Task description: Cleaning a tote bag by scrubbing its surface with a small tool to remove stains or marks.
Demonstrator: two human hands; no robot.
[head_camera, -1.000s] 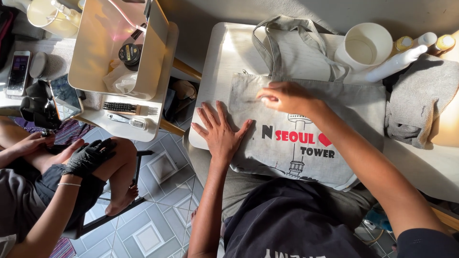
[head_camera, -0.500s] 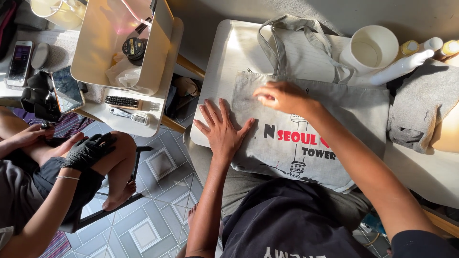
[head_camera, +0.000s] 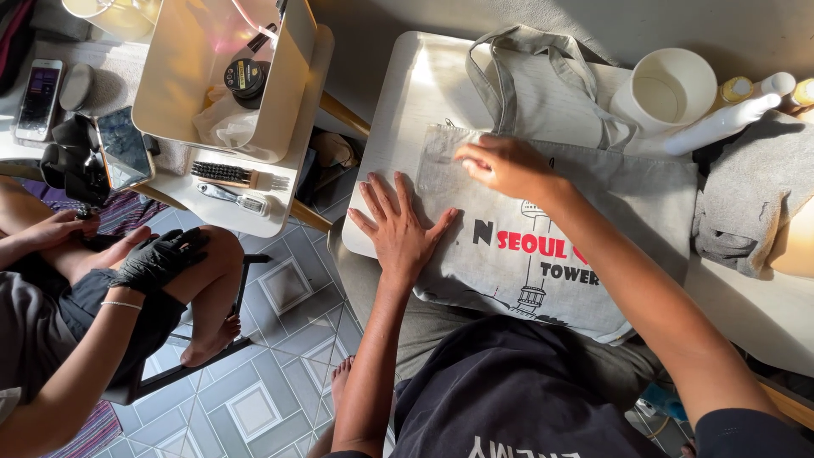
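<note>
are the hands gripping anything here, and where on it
Nothing is gripped. The left hand lies flat on the tote bag at its left edge; the right hand presses near its top hem.

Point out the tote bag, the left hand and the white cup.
tote bag [head_camera: 627, 203], head view, on bare grey cloth near its right side.
left hand [head_camera: 398, 233], head view, on the back of the hand, lying flat.
white cup [head_camera: 670, 64], head view, on its rim.

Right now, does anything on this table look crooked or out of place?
The tote bag lies askew, its lower edge hanging off the table. The left hand presses flat on its side; the right hand rests near its top. Nothing looks spilled or damaged.
</note>
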